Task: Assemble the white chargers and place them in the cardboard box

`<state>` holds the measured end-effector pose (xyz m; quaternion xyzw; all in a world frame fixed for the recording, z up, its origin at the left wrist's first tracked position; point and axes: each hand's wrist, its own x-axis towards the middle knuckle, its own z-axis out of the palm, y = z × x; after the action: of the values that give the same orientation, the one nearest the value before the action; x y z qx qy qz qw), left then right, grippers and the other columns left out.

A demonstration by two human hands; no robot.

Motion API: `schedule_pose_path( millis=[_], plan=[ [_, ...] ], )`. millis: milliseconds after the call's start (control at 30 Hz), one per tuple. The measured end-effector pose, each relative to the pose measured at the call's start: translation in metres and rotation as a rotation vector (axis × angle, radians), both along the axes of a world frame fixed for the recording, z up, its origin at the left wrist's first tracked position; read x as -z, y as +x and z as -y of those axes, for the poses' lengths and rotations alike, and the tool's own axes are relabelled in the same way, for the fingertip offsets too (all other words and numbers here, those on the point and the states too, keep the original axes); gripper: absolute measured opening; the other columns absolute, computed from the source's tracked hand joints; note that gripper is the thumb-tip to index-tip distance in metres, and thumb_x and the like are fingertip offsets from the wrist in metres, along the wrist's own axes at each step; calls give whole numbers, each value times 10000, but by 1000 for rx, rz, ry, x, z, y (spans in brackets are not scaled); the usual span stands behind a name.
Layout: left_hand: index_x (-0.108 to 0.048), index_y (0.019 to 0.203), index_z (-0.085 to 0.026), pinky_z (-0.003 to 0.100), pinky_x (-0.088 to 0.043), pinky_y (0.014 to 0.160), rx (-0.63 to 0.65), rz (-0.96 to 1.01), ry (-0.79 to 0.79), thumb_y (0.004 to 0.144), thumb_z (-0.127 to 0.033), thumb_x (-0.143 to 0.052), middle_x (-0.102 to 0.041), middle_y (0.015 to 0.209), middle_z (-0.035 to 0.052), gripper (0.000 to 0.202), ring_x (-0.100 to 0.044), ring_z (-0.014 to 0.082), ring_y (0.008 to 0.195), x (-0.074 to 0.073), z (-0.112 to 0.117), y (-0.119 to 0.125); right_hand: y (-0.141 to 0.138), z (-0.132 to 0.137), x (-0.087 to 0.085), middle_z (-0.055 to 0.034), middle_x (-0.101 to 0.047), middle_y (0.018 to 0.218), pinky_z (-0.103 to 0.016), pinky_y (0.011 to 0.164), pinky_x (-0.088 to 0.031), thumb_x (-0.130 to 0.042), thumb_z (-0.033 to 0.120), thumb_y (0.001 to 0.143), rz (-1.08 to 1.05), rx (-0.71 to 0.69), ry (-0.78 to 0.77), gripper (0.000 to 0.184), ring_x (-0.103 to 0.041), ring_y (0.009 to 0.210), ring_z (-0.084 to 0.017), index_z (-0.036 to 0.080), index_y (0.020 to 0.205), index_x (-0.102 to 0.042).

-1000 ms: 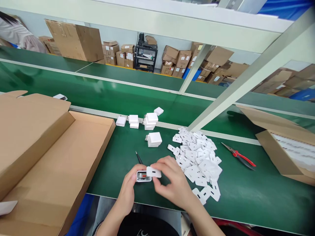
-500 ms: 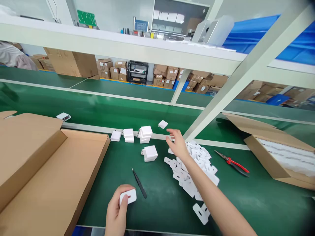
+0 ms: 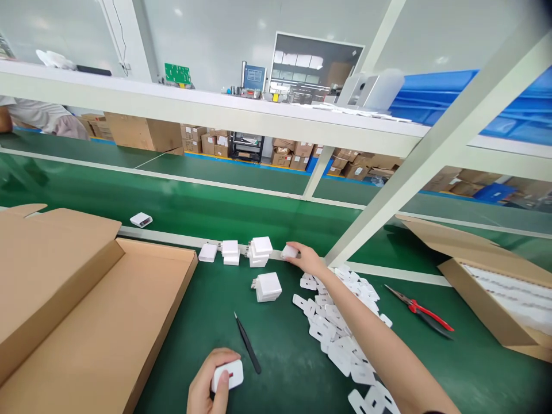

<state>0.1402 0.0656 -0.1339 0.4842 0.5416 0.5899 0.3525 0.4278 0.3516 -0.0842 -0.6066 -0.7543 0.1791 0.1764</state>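
My left hand (image 3: 211, 382) holds a white charger (image 3: 233, 372) low at the front, thumb across its face beside a small red port. At the far edge of the bench my right hand (image 3: 306, 259) is closed on another white charger (image 3: 288, 252), fingers on its right side. Left of that hand stand stacked white plug chargers (image 3: 259, 248), a smaller stack (image 3: 230, 250) and a single charger (image 3: 207, 253). Nearer to me is one more stack (image 3: 267, 286). Black tweezers (image 3: 248, 343) lie right of my left hand. Beneath my right forearm spreads a heap of white cover plates (image 3: 336, 328).
An open cardboard box (image 3: 159, 322) takes up the left side. Red-and-black pliers (image 3: 425, 313) and another box (image 3: 478, 305) with white contents are on the right. A slanted post (image 3: 379, 190) rises behind the heap. One white charger-like piece (image 3: 141, 219) lies beyond the ledge.
My right hand has reached the lone charger at the back and closed on it. My left hand keeps its charger. The camera view has tilted up slightly.
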Motion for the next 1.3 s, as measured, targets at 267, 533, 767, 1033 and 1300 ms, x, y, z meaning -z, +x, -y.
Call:
schedule_pose_path(
  millis=[267, 533, 767, 1033, 1300],
  plan=[
    [-737, 1027, -204, 313, -547, 849, 152, 261, -31, 1003, -476, -530, -729, 1091, 113, 343, -677, 274, 1052, -30, 4, 8, -29, 155, -26, -102, -642, 1334, -479, 1105, -447, -569, 310, 951, -282, -14, 217, 342, -591, 1258, -282, 258, 1286, -616],
    [-663, 1192, -296, 496, -463, 1045, 310, 60, 303, 1047, -334, -458, -691, 1173, 99, 254, -572, 299, 1202, -46, 21, 23, -113, 290, -27, -55, -672, 1060, -322, 798, -542, -549, 553, 992, -1022, -181, -327, 378, -651, 918, -206, 253, 1211, -619],
    [-625, 1370, -308, 476, -532, 963, 237, -131, 107, 1043, -610, -252, -478, 1417, 143, 581, -514, 331, 1274, -48, 32, 14, -134, 302, -16, -38, -666, 1046, -287, 784, -537, -687, 499, 931, -1223, -63, -292, 386, -637, 903, -186, 276, 1237, -613],
    [-690, 1306, -262, 385, -521, 895, 289, -182, -43, 1068, -456, -369, -684, 1112, 114, 444, -617, 278, 1059, -47, 27, 12, -138, 304, -10, -63, -672, 1066, -325, 847, -555, -675, 534, 924, -1177, 18, -256, 415, -648, 945, -212, 244, 1212, -607],
    [-741, 1208, -244, 322, -508, 774, 257, -96, -54, 1058, -419, -431, -668, 1009, 94, 386, -621, 231, 885, -38, 23, 18, -145, 300, 10, -42, -669, 953, -293, 732, -559, -687, 548, 908, -1253, 118, -233, 385, -631, 834, -188, 243, 1139, -643]
  ],
)
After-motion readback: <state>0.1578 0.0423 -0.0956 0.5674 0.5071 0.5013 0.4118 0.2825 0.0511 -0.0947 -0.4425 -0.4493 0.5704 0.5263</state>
